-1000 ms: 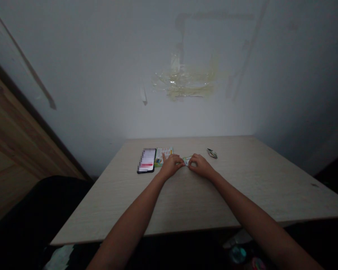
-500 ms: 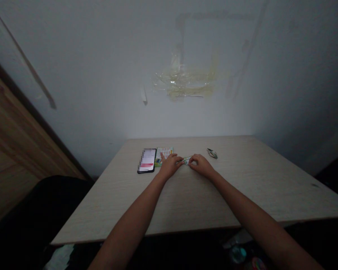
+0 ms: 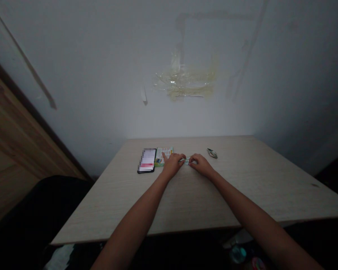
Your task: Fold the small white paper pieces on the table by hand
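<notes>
Between my two hands, low over the table, is a small piece of green and white printed paper (image 3: 187, 160), mostly covered by fingers. My left hand (image 3: 173, 163) has its fingers curled onto the paper's left end, with the thumb out of clear sight. At the right end, my right hand (image 3: 199, 163) pinches the paper between thumb and fingers. Just left of my left hand lies a printed booklet or sheet (image 3: 159, 157) with coloured patches, partly hidden by that hand. A phone (image 3: 147, 161) with a lit screen rests against its left side.
A small folded paper piece (image 3: 212, 153) lies right of my hands on the pale wooden table (image 3: 242, 187). Behind the table rises a wall (image 3: 101, 75) with strips of clear tape (image 3: 186, 82). Under the front edge, at right, are a bottle-like item and other dim objects.
My left hand has shifted slightly to the right, and its fingers have curled in more around the paper. The right hand stays nearly in place.
</notes>
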